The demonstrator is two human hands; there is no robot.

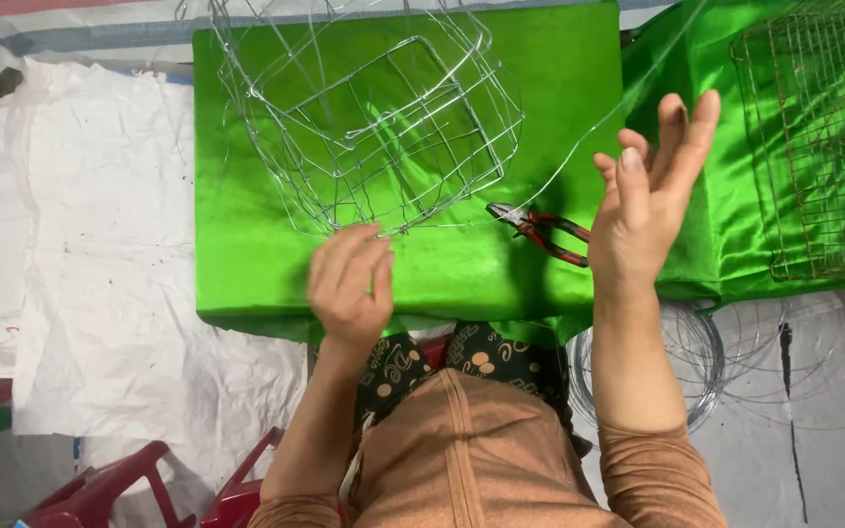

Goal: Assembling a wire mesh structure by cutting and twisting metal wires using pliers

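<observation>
Fingers of our left hand point(349, 284) pinch the wire basket point(374, 127) at its near edge; our right hand point(647, 191), fingers spread, draws a thin wire point(579, 137) above the pliers point(540, 230).

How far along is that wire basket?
The wire basket frame already has its rings and ribs, standing on the green cloth. In hand: the left hand pinches a joint at its rim while the right hand draws a loose wire. The gaps look wide, so more weaving probably remains. The pliers lie idle.

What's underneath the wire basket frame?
The wire basket frame sits on a block draped in shiny green cloth, visible through its open mesh. The cloth hides whatever the block is made of.
</observation>
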